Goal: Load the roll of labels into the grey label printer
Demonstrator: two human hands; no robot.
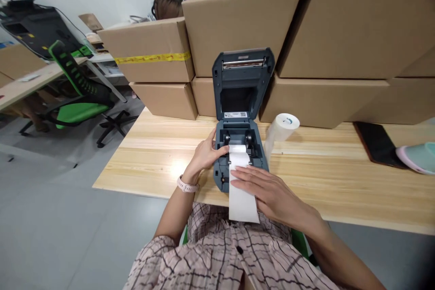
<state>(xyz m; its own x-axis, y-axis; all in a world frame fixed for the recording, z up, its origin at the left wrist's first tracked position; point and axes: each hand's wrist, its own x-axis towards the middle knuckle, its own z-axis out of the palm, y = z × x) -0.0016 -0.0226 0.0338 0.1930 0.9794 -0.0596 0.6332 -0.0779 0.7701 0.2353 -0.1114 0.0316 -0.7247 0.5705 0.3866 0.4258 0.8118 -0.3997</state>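
Observation:
A dark grey label printer (265,158) stands on the table with its lid (244,70) raised. Inside sits a small white paper roll (237,148), and its strip (242,206) runs out over the front toward my lap. My left hand (204,156) is at the printer's left wall, thumb reaching in beside the roll and the other fingers along the outside, gripping the side. Across the strip lies my right hand (268,188), fingers stretched flat on the paper; its thumb is hidden.
A larger white roll (285,127) stands right of the printer with a loose tail. Cardboard boxes (238,31) are stacked behind. A black phone (377,142) and a pale green cup (418,156) are at the right. Left are a green chair (79,95) and another desk (37,84); a person's head (168,5) shows behind the boxes.

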